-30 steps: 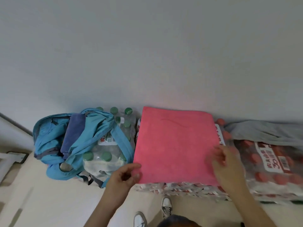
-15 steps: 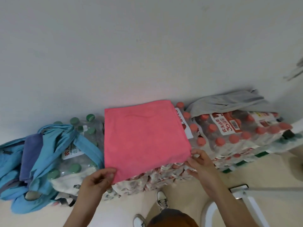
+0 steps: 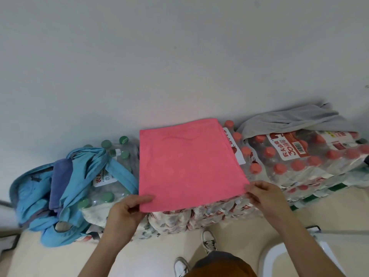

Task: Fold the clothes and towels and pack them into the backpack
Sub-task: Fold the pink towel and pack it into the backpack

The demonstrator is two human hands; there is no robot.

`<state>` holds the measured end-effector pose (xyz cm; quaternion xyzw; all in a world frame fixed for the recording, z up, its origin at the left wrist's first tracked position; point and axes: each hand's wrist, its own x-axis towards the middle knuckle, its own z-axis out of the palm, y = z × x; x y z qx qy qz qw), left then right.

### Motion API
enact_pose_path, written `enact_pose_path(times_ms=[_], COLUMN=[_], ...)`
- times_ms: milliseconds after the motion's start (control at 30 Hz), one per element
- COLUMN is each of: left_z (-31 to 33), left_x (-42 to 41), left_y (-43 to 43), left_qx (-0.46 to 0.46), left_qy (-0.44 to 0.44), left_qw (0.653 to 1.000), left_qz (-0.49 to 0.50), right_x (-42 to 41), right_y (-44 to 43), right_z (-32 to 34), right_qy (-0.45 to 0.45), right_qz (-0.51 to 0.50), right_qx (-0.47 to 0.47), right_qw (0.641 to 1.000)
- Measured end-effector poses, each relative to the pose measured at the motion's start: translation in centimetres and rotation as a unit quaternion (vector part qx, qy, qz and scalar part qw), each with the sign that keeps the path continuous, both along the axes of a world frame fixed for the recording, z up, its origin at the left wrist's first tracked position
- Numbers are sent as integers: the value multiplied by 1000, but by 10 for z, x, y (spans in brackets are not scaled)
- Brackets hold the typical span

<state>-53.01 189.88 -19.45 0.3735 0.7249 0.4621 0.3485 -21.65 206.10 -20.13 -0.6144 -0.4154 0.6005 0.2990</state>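
Pinching corners of the pink towel (image 3: pixel 189 166), left hand (image 3: pixel 125 210) and right hand (image 3: pixel 265 196); backpack (image 3: pixel 28 196) holds purple cloth (image 3: pixel 60 186).

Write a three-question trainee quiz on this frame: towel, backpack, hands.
1. True or false: the grey garment lies inside the blue backpack.
2. The pink towel is spread on: A) the floor, B) packs of bottled water, C) a chair.
3. Which hands hold the towel, and where?

Key
1. False. It is draped over packs of bottled water at the right.
2. B.
3. Both. The left hand pinches the near left corner and the right hand pinches the near right corner.
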Motion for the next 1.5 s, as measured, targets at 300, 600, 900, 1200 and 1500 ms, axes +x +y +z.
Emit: enact_pose_path(times_ms=[300,600,900,1200,1500], left_z=[-4,11,2,16,32], left_x=[-3,1,24,16,-7], left_y=[-9,-6,-4,12,115], left_qx=[15,44,45,14,-30], left_qy=[249,235,103,68,134], left_qw=[966,967,993,995,981], left_qz=[-70,-87,25,68,140], right_x=[20,26,43,27,-56], right_y=[8,10,14,23,91], right_z=[3,18,35,58,53], right_qy=[131,-280,-179,126,-143], right_qz=[11,249,209,140,63], right_qx=[-53,236,156,55,220], right_qw=[990,897,949,981,963])
